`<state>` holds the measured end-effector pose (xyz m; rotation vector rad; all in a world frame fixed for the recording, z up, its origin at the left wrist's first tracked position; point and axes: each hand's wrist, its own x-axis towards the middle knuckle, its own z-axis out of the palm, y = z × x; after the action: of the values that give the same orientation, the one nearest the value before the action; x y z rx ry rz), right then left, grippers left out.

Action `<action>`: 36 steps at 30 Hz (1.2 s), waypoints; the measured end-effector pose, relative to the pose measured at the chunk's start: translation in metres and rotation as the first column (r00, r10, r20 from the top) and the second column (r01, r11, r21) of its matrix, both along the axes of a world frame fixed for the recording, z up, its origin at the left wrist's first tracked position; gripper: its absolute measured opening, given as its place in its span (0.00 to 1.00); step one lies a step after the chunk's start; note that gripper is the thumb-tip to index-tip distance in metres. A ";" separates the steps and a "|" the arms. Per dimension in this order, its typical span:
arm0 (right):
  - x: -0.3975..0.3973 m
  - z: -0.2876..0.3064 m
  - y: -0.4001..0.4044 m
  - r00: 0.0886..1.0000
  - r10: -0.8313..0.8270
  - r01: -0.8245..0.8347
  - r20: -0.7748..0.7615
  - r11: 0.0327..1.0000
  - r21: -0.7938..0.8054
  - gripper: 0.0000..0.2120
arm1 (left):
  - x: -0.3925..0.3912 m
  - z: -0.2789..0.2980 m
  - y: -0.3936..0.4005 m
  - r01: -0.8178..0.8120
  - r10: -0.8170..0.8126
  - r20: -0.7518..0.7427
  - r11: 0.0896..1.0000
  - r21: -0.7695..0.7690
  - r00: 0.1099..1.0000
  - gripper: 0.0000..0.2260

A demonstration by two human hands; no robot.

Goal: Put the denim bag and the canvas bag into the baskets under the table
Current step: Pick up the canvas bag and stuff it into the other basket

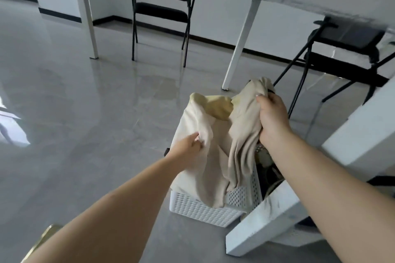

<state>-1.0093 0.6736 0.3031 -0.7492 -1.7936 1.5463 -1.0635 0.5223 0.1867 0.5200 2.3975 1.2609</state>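
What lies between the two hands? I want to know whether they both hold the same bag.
In the head view, only the canvas bag spans between the left hand and right hand; both grip it over the white basket.

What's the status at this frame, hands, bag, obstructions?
Left hand and right hand both gripping canvas bag. Bag partly down in white basket, top still out. Table leg close beside basket.

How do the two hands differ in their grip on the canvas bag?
The right hand is a closed fist bunching the canvas bag near its top; the left hand only pinches a fold at its side. The right hand sits higher than the left hand. Both hold the same bag over the white basket.
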 end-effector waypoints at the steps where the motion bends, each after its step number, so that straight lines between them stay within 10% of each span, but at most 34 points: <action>1: -0.001 -0.006 0.006 0.998 -0.030 0.028 0.049 0.999 0.038 0.12 | 0.000 -0.014 -0.005 -0.001 0.002 0.015 0.999 -0.041 1.000 0.21; 7: -0.005 -0.040 0.022 0.936 -0.147 0.067 0.321 0.967 0.246 0.17 | 0.021 -0.055 -0.024 0.090 -0.089 0.053 0.996 -0.027 0.995 0.33; 18: -0.002 -0.019 0.046 0.883 -0.441 0.379 0.159 0.871 0.313 0.16 | 0.035 -0.090 0.008 0.200 -0.190 0.110 0.976 -0.084 0.976 0.05; 36: 0.018 0.030 0.051 0.795 -0.581 0.537 0.173 0.807 0.245 0.19 | 0.021 -0.129 -0.019 0.274 -0.332 -0.050 0.846 -0.457 0.942 0.35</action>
<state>-0.9910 0.7242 0.3331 -1.2847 -1.6341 0.9073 -1.0421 0.5030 0.0577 0.8134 2.4701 0.5308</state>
